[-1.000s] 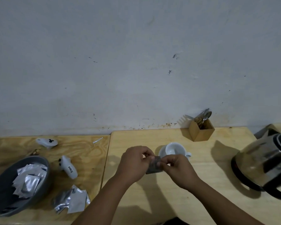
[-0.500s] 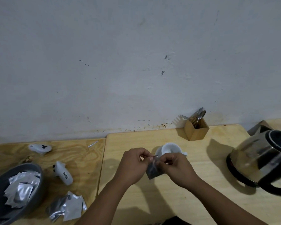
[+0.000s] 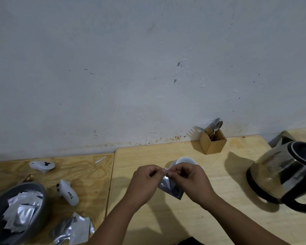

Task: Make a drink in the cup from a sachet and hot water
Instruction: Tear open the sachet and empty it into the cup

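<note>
A silver foil sachet (image 3: 170, 187) hangs between my hands, just in front of the white cup (image 3: 185, 160) on its saucer. My left hand (image 3: 145, 184) and my right hand (image 3: 193, 183) both pinch the sachet's top edge with thumb and fingertips, close together. The sachet tilts, its lower corner pointing down right. My right hand hides the front of the cup. A steel and black kettle (image 3: 286, 174) stands at the right on the light wooden table (image 3: 219, 218).
A wooden box (image 3: 213, 144) with a fork and spoons stands by the wall behind the cup. On the left table are a grey bowl (image 3: 41, 206) of sachets, loose sachets (image 3: 74, 230), and two white controllers (image 3: 67, 195) (image 3: 41, 165).
The sachet has tipped from level to hanging at an angle, and my fingertips have bunched at its top edge. The view has shifted slightly.
</note>
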